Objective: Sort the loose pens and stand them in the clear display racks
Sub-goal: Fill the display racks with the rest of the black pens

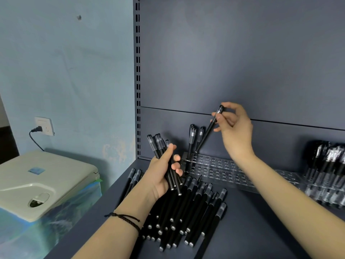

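Pens [188,212] piled loose on shelf [261,221]; bundle [158,144] of about five gripped by left hand [160,174]; one pen [210,129] pinched in right hand [235,126]; three uprights [191,141] in rack [224,171].

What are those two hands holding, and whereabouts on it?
The left grip holds a bundle of black pens around their middles. The right grip pinches a single black pen near its capped top end.

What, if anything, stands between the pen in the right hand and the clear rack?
Nothing visible. The right hand pinches the pen with its lower end at the clear rack, beside the standing pens.
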Motion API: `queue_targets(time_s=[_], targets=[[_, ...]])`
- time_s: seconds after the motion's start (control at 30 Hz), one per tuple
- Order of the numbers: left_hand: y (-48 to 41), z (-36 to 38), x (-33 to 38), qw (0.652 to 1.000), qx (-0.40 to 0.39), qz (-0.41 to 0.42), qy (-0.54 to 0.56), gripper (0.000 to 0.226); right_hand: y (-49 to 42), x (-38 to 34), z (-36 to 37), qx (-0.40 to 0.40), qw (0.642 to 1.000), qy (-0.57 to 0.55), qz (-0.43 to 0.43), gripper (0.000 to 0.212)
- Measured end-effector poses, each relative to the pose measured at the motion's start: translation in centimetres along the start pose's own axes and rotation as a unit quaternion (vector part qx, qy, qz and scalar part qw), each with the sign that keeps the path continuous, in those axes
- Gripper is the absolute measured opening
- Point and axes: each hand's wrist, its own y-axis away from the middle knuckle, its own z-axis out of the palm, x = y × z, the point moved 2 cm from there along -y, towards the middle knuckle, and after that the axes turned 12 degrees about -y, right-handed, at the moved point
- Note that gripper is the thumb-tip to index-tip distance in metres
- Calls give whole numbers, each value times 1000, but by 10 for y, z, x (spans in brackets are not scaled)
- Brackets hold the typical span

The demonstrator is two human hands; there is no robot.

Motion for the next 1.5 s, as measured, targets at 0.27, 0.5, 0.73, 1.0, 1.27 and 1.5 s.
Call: queue_targets(time_s=[0.27,0.5,0.73,1.0,1.27,1.5], targets=[[-1,1,1,997,-47,-51,12,22,8,10,7,-49,998,41,8,26],[8,5,4,997,-68,-5,-34,17,15,23,3,-139,966,219,-18,18],[14,11,7,997,-65,18,-49,49,26,2,21,-158,978,129,45,10],[15,15,6,995,-53,38,-81,23,17,-7,20,-54,992,-49,101,15],[5,6,5,996,31,59,-63,27,-8,1,-9,47,999,-12,-4,22],[3,7,4,999,31,25,12,23,1,14,-6,-4,998,56,-6,18]])
